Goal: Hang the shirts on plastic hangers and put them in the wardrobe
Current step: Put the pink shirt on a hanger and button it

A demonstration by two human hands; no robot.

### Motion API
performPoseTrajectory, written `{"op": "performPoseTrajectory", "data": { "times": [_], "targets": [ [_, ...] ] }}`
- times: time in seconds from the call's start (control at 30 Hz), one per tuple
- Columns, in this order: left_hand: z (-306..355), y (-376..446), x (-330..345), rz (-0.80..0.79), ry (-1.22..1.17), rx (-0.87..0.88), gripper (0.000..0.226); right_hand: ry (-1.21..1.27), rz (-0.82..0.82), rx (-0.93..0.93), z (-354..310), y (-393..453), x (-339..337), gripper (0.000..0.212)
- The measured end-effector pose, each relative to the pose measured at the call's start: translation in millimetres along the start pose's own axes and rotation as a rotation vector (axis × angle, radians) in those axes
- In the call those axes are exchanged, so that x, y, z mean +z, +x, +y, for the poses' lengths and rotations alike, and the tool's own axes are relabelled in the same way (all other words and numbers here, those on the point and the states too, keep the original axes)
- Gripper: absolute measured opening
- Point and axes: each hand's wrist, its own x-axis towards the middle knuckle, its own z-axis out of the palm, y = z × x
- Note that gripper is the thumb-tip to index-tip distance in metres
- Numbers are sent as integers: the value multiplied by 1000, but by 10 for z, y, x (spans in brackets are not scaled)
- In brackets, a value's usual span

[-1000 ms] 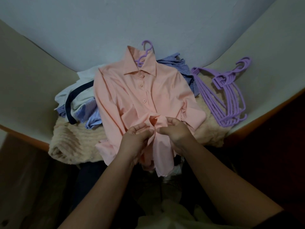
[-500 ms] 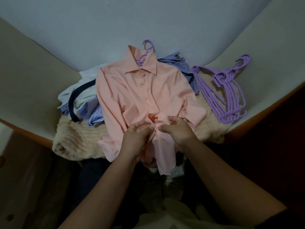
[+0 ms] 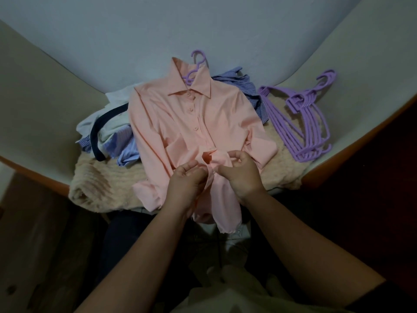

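Observation:
A peach shirt lies face up on the bed with a purple plastic hanger inside its collar, the hook sticking out at the top. Its upper buttons are fastened. At the lower front placket my left hand pinches the left edge of the fabric. My right hand pinches the right edge beside it, thumb and fingers curled on the cloth. The shirt's hem hangs over the bed's near edge.
A stack of purple hangers lies to the right on the cream blanket. A heap of blue and white shirts sits to the left, a blue checked shirt behind. The wall rises just beyond; dark floor lies below.
Both hands stay at the lower placket and have shifted slightly as they work the fabric edges together. The shirt and the hangers have not moved.

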Motion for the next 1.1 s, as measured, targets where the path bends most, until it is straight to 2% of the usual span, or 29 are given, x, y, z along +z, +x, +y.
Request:
{"op": "performPoseTrajectory", "data": {
  "times": [0.1,0.2,0.33,0.47,0.63,0.8,0.9,1.03,1.1],
  "targets": [
    [-18,-7,20,47,3,31,35,-86,22,-145,-6,-59,8,54],
    [-28,-20,18,70,53,83,37,-147,-13,-217,-31,-135,18,49],
    [-82,-22,-6,122,187,191,33,-136,-47,-200,-36,-213,64,32],
    [-154,-61,-10,109,240,310,31,-74,-102,-148,-47,-252,66,30],
    [-225,-110,-51,36,362,330,36,-142,-28,-132,7,-257,10,22],
    [-233,-85,-84,71,358,258,31,-173,11,-160,65,-241,-6,25],
    [-185,-52,-90,98,213,147,28,-167,-5,-173,55,-217,-13,33],
    [-97,-8,-75,70,-93,-113,21,-194,-50,-150,89,-188,-11,33],
    [-69,32,-106,22,-65,-159,21,-160,-56,-112,99,-157,-16,32]
  ]
}}
